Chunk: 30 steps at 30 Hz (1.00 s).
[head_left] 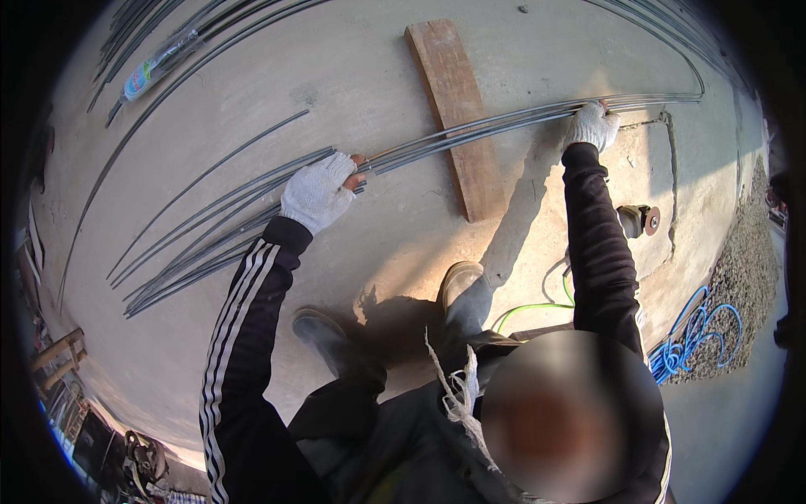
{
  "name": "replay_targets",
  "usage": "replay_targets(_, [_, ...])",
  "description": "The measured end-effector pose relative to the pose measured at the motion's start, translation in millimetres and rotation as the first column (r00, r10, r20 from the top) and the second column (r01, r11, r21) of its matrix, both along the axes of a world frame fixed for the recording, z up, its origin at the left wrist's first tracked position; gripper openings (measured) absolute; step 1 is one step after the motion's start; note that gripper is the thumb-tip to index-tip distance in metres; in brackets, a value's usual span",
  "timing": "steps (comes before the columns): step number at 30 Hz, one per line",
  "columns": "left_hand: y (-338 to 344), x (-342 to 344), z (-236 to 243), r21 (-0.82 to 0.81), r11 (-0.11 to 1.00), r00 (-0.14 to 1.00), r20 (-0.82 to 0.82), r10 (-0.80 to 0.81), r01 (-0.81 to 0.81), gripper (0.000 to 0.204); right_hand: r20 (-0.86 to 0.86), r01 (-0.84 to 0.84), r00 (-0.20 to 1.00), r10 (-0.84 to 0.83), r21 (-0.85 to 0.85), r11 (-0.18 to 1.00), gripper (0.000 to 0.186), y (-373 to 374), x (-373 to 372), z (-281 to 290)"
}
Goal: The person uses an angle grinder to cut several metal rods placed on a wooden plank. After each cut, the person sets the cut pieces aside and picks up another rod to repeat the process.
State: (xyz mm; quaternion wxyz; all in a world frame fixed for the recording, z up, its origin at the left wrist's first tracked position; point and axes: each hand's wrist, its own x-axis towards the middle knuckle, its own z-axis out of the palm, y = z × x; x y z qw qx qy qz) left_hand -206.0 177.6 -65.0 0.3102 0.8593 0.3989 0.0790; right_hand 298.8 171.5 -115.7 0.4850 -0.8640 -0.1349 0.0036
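Long thin grey steel rods (512, 122) run left to right across a wooden plank (453, 109). My left hand (319, 191), in a white glove with bare fingertips, is closed at the rods' left ends. Beneath it lie shorter steel rods (206, 206), fanned out to the lower left on the floor. Further right, my right hand (593, 128), also gloved, is closed around the long rods. Its fingers are partly hidden behind the glove. One rod bends back in a hook beyond that hand.
An angle grinder (638, 220) lies on the concrete floor (369, 76) beside my right forearm. Blue hose (693, 332) is coiled by a gravel heap (743, 277) at the right. A plastic bottle (144, 77) covers rod ends at the upper left. A green cable (529, 307) runs near my feet.
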Motion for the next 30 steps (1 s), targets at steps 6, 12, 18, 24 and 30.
replay_targets(6, [-1.4,-0.8,1.0,0.031,1.000,1.000,0.004,0.004,-0.004,0.033,-0.013,0.059,0.998,-0.059,-0.013,0.998,0.030,10.2,-4.6,5.8])
replay_targets(12, [0.4,0.2,-3.2,0.074,0.997,1.000,0.003,-0.014,0.014,0.033,-0.025,0.129,0.991,-0.131,-0.082,0.988,0.024,14.6,-3.0,12.2])
replay_targets(18, [-0.8,-2.8,-6.6,0.100,0.995,1.000,0.011,-0.020,0.019,0.032,-0.087,0.103,0.990,-0.108,-0.056,0.993,0.025,16.2,-20.9,36.4])
replay_targets(24, [0.5,-2.3,-8.4,0.126,0.991,0.999,0.001,-0.037,0.037,0.031,-0.012,0.155,0.987,-0.159,-0.143,0.977,0.032,16.3,-25.3,42.0])
replay_targets(30, [0.0,0.3,-0.7,0.033,0.999,0.999,-0.033,-0.008,0.009,0.031,0.004,0.153,0.988,-0.154,-0.137,0.979,0.024,19.6,-10.4,20.0])
